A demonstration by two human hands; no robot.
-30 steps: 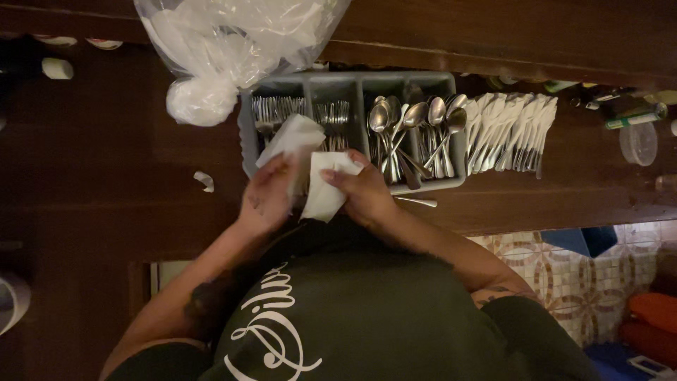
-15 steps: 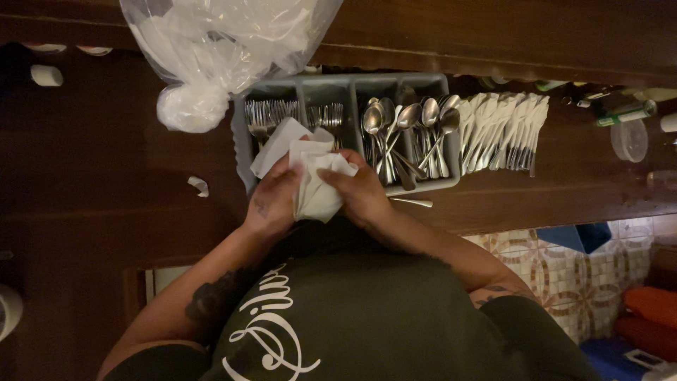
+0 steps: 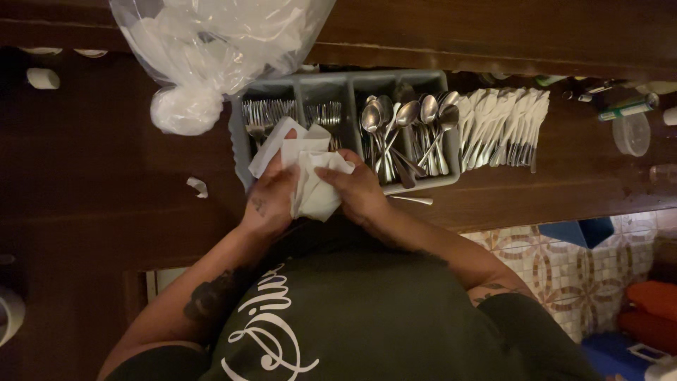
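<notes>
A white paper napkin [image 3: 310,176] is gripped between both hands above the near edge of a grey cutlery tray [image 3: 338,88].

The left hand [image 3: 271,201] is closed on the napkin's left side, the right hand [image 3: 360,194] on its right; both are equally near. The napkin's long axis runs away from the body, toward the forks [image 3: 264,113]. Spoons [image 3: 405,127] lie just right of it. A clear plastic bag [image 3: 211,49] hangs close at upper left; bare dark wooden counter [image 3: 99,176] lies open to the left.

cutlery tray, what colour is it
The cutlery tray is grey, seen best in the head view, behind the white napkin held by both hands.
</notes>
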